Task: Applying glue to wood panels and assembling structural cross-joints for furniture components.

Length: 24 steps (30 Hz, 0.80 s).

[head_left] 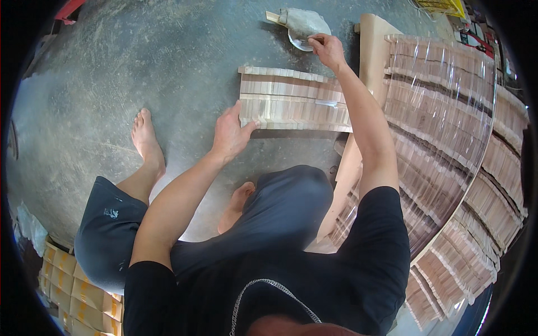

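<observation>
My left hand [228, 135] grips the near left corner of a row of thin, pale brown wooden pieces [291, 106], fingers along its end and thumb on the near edge. The pieces stand packed side by side in a long block above the floor. Past the row's far side, the fingers of my right hand [328, 50] are pinched together at the edge of a whitish, rounded bundle [308, 23]. A flat wooden stick [273, 18] pokes out of that bundle's left side. What the right fingertips hold is too small to make out.
On the right, a large stack of similar wooden rows [431, 112] is partly covered by clear plastic film, with a brown board [372, 50] along its left edge. Taped cartons [78, 285] stand at lower left. My bare foot [147, 140] rests on the concrete floor [112, 67].
</observation>
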Each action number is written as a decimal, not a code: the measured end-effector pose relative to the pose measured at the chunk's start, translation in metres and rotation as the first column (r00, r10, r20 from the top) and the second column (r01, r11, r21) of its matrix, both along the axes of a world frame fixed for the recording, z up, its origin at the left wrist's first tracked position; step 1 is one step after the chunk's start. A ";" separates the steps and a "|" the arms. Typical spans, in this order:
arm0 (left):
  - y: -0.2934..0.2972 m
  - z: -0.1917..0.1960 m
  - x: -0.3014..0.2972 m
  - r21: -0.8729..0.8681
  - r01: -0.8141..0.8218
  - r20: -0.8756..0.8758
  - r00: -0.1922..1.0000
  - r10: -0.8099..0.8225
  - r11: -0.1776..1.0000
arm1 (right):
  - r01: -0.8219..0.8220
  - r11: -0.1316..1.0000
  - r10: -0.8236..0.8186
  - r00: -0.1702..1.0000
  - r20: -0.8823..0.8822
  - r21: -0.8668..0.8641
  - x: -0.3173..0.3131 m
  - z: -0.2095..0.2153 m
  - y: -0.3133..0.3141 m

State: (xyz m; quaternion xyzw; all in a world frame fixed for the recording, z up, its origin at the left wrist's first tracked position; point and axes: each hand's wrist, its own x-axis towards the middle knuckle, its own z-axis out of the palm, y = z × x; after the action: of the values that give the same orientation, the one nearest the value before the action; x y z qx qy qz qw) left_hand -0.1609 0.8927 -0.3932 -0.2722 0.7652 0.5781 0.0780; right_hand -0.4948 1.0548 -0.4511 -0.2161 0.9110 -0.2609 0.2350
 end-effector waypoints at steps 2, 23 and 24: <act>0.000 0.002 0.000 -0.001 0.012 0.044 0.999 -0.012 1.000 | 0.066 0.997 -0.067 0.998 -0.018 -0.039 0.003 0.004 0.002; 0.002 -0.001 -0.001 0.030 0.002 0.010 1.000 -0.002 1.000 | 0.691 0.682 -0.211 0.498 0.841 -0.238 -0.014 0.000 0.031; 0.002 -0.001 -0.001 0.029 0.002 0.006 1.000 -0.002 1.000 | 0.710 0.673 -0.207 0.452 0.868 -0.209 -0.015 0.001 0.033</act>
State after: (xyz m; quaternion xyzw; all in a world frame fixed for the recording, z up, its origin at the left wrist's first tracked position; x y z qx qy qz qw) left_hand -0.1622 0.8942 -0.3938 -0.2721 0.7568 0.5883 0.0846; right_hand -0.5102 1.0877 -0.4499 0.1341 0.6150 -0.6321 0.4518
